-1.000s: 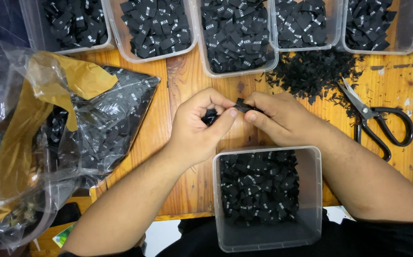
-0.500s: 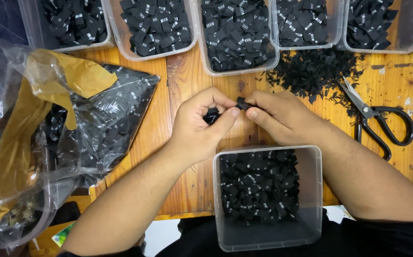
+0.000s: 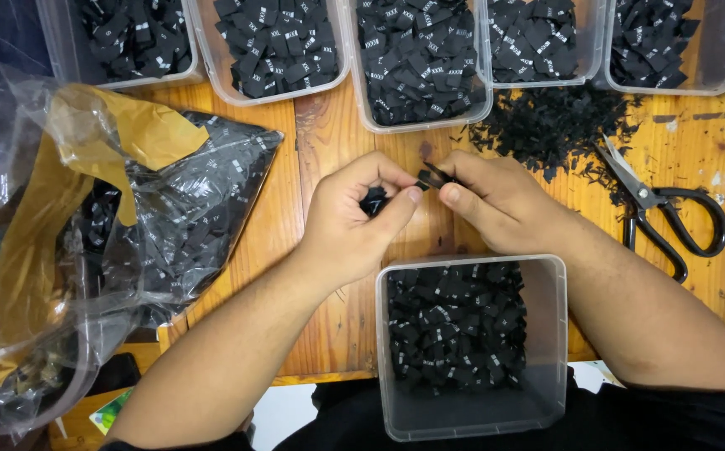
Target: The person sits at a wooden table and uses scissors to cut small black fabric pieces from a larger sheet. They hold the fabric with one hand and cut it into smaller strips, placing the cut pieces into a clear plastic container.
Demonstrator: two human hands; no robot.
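I looked down at a brown wooden table [image 3: 312, 250]. My left hand [image 3: 354, 221] and my right hand [image 3: 504, 205] met in the middle, above it. The fingers of both hands were pinched shut on one small black cloth label [image 3: 433, 175], which sat between the two thumbs. The left hand was also curled around a little bunch of black labels [image 3: 374, 201] in its palm.

Just below my hands stood a clear square plastic tub [image 3: 556, 351] part full of black labels. Along the far edge of the table sat a row of clear plastic tubs [image 3: 354, 83], each one full of the same black labels. Near the right hand lay a loose pile of black cloth scraps [image 3: 554, 129], and beside it lay black-handled metal scissors [image 3: 667, 213] with the blades closed. On the left side sat a big crinkly clear plastic bag [image 3: 103, 242] with more black labels and some yellow-brown paper inside.
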